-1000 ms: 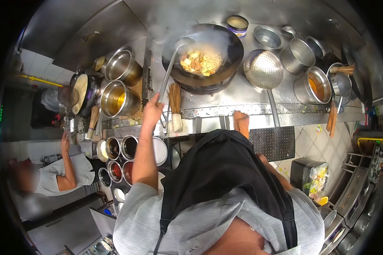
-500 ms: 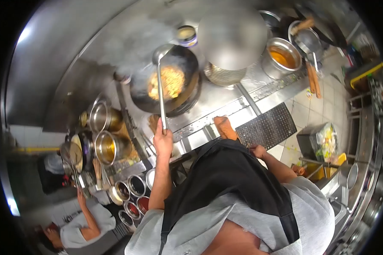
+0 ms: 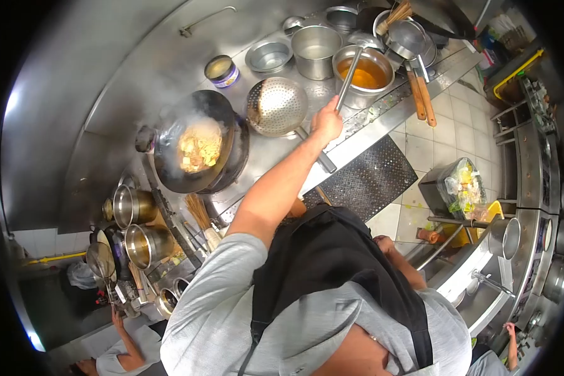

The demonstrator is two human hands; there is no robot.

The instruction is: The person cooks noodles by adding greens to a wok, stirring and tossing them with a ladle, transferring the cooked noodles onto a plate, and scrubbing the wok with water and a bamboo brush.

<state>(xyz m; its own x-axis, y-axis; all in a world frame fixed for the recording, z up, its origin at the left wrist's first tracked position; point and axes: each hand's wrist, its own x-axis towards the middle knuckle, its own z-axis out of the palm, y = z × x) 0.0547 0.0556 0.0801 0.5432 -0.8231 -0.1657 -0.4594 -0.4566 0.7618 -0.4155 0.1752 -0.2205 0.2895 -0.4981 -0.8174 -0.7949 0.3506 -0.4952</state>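
Note:
My left hand (image 3: 327, 122) is closed around the handle of a metal ladle (image 3: 349, 74), and its bowl end is over the far rim of a pot of orange liquid (image 3: 370, 74). Below that hand lies a perforated strainer (image 3: 277, 106), its handle sticking out past the counter edge. To the left, a wok (image 3: 169, 166) tilts on the stove with steaming yellowish food (image 3: 200, 147) in it. My right hand (image 3: 384, 243) is low beside the black apron, small and partly covered, so its fingers cannot be made out clearly.
A labelled tin (image 3: 222, 71), a metal bowl (image 3: 269, 56) and a pot (image 3: 316, 51) stand along the back. Strainers with wooden handles (image 3: 423, 97) rest at right. A bin of scraps (image 3: 464, 185) stands on the floor. Another person (image 3: 128, 354) is at lower left.
My left hand has carried the ladle from the wok over to the orange-liquid pot on the right. The view has shifted, and another person's arm shows at lower right.

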